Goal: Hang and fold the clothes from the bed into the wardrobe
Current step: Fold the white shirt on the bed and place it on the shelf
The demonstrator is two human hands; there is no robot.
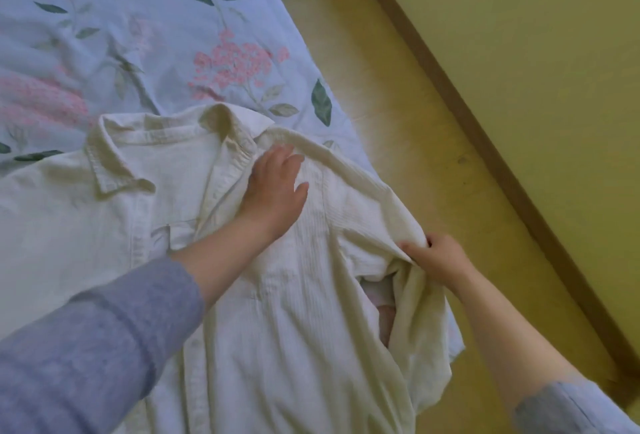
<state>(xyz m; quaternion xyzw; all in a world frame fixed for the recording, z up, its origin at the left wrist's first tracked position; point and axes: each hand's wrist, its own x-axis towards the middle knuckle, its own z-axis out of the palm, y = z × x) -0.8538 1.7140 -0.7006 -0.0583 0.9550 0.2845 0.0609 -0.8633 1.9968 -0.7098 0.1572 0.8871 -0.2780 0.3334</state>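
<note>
A cream collared button shirt lies spread front-up on the bed, its collar toward the top of the view. My left hand rests flat with straight fingers on the shirt's right shoulder, just below the collar. My right hand pinches the bunched sleeve fabric at the bed's right edge, fingers curled round it. The sleeve hangs down from that grip over the edge. Both my forearms wear blue-grey sleeves.
The bed carries a pale blue sheet printed with pink flowers and green leaves. To the right runs a yellowish floor, then a brown baseboard and a yellow-green wall. No wardrobe is in view.
</note>
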